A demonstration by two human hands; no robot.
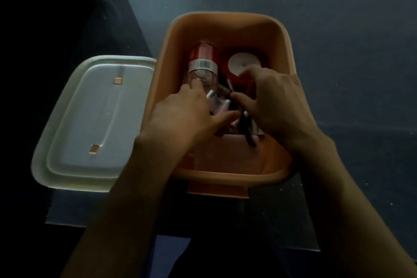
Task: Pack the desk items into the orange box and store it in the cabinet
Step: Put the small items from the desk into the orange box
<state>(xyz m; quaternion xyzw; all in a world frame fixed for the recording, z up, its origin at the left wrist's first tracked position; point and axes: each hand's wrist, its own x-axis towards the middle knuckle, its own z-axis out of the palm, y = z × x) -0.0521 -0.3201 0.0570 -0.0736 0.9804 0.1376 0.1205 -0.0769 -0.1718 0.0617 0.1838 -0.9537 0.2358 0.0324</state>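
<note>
Box (pixel 279 36) stands open around both hands, its lid (pixel 94 119) lying just outside the left hand (pixel 187 115), so the step looks to be settling the items inside. Left fingers stretch out flat, tips on the bottle (pixel 203 61) just ahead; the right hand (pixel 270 101) curls over a dark cord (pixel 249 137) beneath it, though whether it truly grips I cannot tell. Next, both hands should come out and seat the lid.
</note>
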